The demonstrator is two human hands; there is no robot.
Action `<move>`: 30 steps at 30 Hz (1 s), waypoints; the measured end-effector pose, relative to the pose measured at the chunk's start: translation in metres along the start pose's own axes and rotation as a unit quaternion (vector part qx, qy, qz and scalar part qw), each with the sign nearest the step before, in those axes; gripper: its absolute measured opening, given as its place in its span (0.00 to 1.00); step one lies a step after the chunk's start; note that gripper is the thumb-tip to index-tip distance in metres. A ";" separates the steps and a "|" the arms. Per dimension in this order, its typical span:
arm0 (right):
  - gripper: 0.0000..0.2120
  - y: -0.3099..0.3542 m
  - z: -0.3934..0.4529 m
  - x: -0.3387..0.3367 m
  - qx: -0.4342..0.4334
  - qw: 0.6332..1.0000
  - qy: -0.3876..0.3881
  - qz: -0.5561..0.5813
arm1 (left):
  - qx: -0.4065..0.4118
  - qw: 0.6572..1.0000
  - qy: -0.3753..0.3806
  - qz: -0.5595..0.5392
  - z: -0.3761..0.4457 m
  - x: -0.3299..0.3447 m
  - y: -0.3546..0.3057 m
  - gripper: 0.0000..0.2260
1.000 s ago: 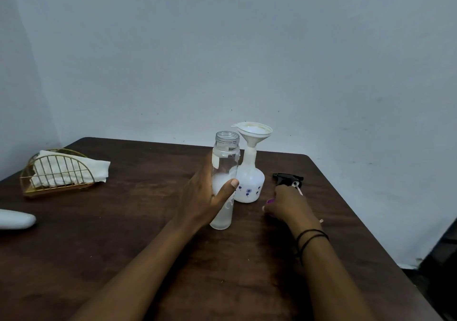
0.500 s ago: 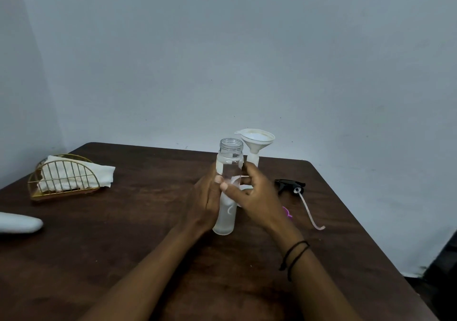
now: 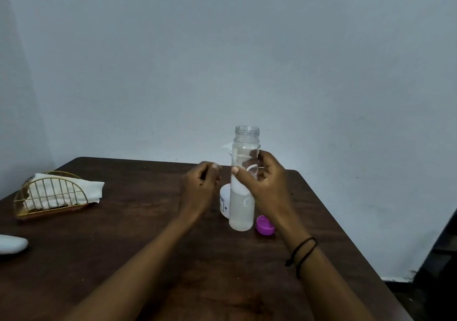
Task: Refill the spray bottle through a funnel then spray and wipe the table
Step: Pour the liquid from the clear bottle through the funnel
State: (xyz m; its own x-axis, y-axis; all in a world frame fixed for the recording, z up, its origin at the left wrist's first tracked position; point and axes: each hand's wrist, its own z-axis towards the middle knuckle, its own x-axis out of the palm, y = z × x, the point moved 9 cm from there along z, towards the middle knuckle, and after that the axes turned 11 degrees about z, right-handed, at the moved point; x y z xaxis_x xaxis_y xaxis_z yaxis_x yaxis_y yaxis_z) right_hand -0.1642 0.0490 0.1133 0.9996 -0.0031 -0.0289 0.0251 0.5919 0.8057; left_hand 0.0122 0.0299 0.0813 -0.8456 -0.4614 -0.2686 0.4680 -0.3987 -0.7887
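My right hand [image 3: 265, 184] grips a clear open-topped water bottle [image 3: 242, 209], upright and holding cloudy water. Directly behind it stands the white spray bottle [image 3: 224, 201]; only its left side shows. An edge of the white funnel [image 3: 226, 146] peeks out left of the clear bottle's neck. My left hand [image 3: 199, 188] hovers just left of the bottle with loosely curled fingers, touching and holding nothing. A purple cap [image 3: 265, 225] lies on the table by the bottle's base. The black spray head is hidden.
The brown wooden table [image 3: 128, 259] meets a pale wall at the back. A gold wire holder [image 3: 37, 208] with a white cloth [image 3: 91, 189] sits at the far left. A white rounded object [image 3: 11, 244] lies at the left edge. The table's right edge drops off.
My left hand let go of the clear bottle and moved left. My right hand took over the grip and raised the bottle in front of the funnel. The purple cap came into view.
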 end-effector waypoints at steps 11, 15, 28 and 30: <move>0.12 -0.001 0.030 -0.063 0.023 0.980 -0.011 -0.196 | -0.225 0.964 -0.027 -0.140 0.055 0.048 0.034 0.16; 0.09 -0.010 0.032 -0.072 0.035 0.973 -0.005 -0.227 | -0.243 0.961 0.003 -0.133 0.058 0.061 0.035 0.20; 0.15 0.003 0.062 -0.068 0.029 0.916 0.069 -0.393 | -0.250 0.956 0.020 -0.150 0.065 0.061 0.040 0.17; 0.17 0.004 0.066 -0.069 0.034 0.909 0.072 -0.409 | -0.248 0.956 0.029 -0.152 0.066 0.062 0.041 0.17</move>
State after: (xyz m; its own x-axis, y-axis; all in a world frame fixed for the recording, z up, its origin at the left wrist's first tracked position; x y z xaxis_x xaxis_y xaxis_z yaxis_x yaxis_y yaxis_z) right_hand -0.2325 -0.0015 0.1574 0.6334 -0.3110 -0.7085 0.7653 0.3870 0.5143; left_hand -0.0040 -0.0668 0.0690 -0.9427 -0.3337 -0.0045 0.0314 -0.0750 -0.9967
